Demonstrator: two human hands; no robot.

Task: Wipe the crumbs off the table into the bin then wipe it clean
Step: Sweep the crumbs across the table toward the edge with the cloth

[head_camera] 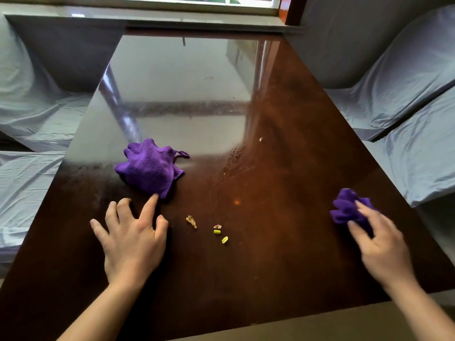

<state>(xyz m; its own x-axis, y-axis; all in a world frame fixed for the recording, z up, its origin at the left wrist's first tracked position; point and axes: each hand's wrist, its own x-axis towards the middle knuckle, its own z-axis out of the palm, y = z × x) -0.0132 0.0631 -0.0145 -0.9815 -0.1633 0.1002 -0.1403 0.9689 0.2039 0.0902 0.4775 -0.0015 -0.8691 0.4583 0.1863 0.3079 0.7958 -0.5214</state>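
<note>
A glossy dark brown table (270, 168) fills the view. A crumpled purple cloth (150, 166) lies left of centre. My left hand (133, 239) rests flat on the table with fingers spread, its index fingertip touching that cloth's near edge. My right hand (379, 239) grips a second, bunched purple cloth (347, 205) near the table's right edge. Between the hands lie several crumbs (218, 230): a tan flake (191, 221) and small yellow-green bits. A tiny crumb (261, 139) lies farther back. No bin is in view.
Seats draped in pale grey covers flank the table, on the left (29, 119) and on the right (406, 107). A window sill (172, 13) runs along the far end. A smeared, spotted streak (234, 156) marks the table's middle.
</note>
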